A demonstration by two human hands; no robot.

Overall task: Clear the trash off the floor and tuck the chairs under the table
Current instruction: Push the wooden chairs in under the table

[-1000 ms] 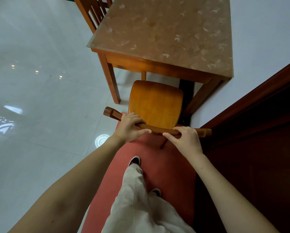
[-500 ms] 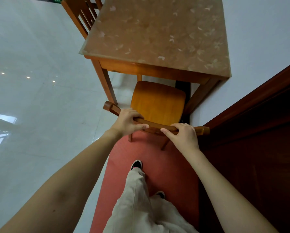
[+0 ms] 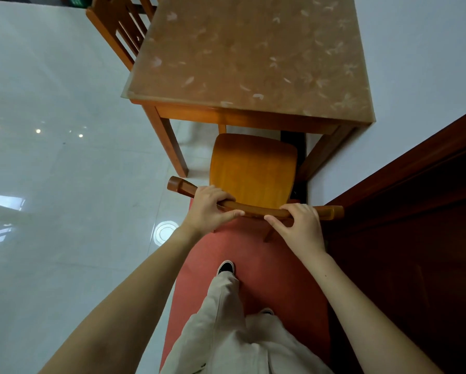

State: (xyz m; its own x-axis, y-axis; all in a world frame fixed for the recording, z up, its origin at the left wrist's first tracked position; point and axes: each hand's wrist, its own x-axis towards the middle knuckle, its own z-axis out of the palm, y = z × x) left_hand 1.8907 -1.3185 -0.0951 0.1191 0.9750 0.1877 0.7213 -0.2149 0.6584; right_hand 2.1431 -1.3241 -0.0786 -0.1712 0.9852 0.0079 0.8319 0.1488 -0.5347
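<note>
Pale tiled floor (image 3: 64, 171), red mat (image 3: 266, 252) — the wooden chair (image 3: 253, 168) has edged closer to the table (image 3: 253, 49).
I see the left hand (image 3: 207, 209) and right hand (image 3: 299, 225) gripping its top rail (image 3: 256, 210), fingers curled over; the seat's front reaches the table's edge — I'd judge it needs more pushing.

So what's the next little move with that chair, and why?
Probably a short push straight ahead. The left hand and right hand both grip the chair's top rail, and most of the seat sticks out from under the table, squarely facing the gap beneath it, so sliding it in looks like the natural step.
</note>
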